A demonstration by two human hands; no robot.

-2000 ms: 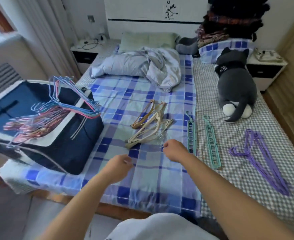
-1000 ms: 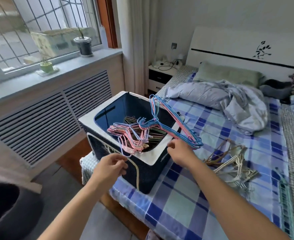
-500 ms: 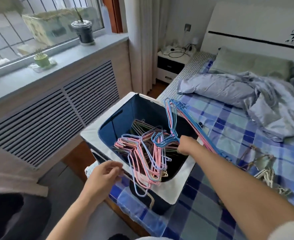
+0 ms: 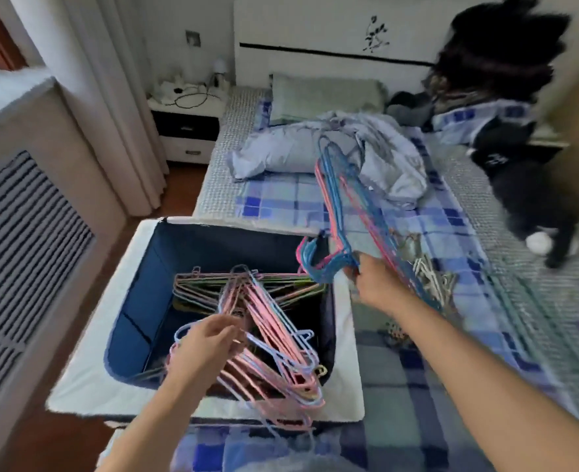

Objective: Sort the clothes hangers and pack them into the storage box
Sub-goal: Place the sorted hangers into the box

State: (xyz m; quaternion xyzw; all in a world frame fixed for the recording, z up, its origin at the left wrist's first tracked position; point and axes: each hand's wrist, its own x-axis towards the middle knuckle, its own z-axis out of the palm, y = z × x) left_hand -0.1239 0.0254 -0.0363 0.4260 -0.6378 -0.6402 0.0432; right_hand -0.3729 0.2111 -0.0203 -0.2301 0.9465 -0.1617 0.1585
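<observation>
A dark blue storage box (image 4: 134,321) with a white folded-out rim stands at the bed's left edge. Several thin wire hangers lie inside it. My left hand (image 4: 209,345) pinches a bunch of pink and pale blue hangers (image 4: 274,338) that lies over the box's near right corner. My right hand (image 4: 376,284) grips a bunch of blue and pink hangers (image 4: 346,206) by their hooks, held up over the box's right rim. Beige hangers (image 4: 427,274) lie on the checked bedsheet behind my right hand.
A crumpled pale blue duvet (image 4: 359,155) and a green pillow (image 4: 325,93) lie further up the bed. A dark plush cat (image 4: 533,192) sits at the right. A nightstand (image 4: 185,127) and a radiator cover (image 4: 25,247) stand to the left.
My right hand has lifted the blue and pink bunch up and to the right of the box. My left hand has taken hold of the pink bunch. The view swung back over the bed.
</observation>
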